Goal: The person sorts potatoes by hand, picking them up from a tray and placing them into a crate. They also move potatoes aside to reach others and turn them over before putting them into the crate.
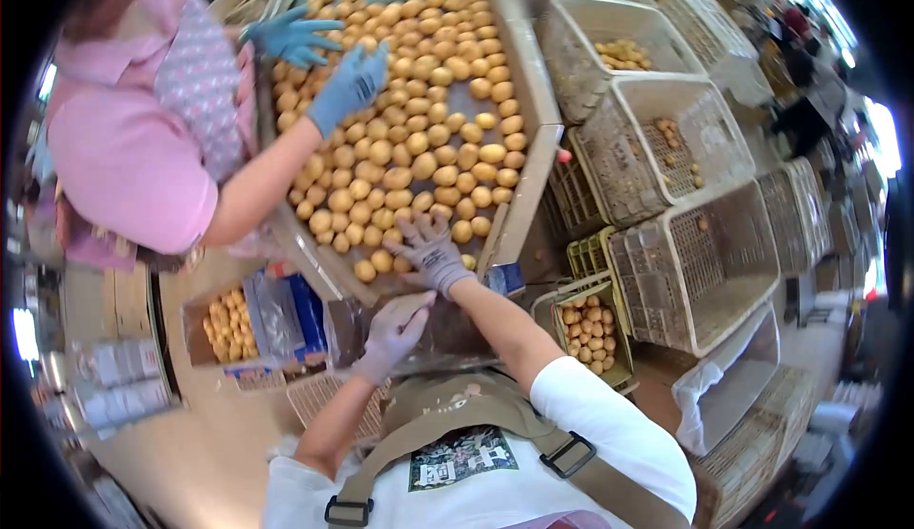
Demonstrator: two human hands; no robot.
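Round yellow-brown produce resembling small potatoes [395, 177] covers a wide tray with raised edges [538, 153]. At its near end my right hand [430, 253], in a pale grey glove, lies palm down with fingers spread, touching several pieces. My left hand [392, 334], in a similar glove, is just in front of the tray, beside my right wrist. Its fingers are together and slightly bent, with nothing visible in them.
A co-worker in pink [129, 139] stands at the left, blue-gloved hands [350, 86] over the tray. An open box of produce [228, 324] sits lower left. A small crate of produce [590, 334] and stacked plastic crates [700, 262] line the right side.
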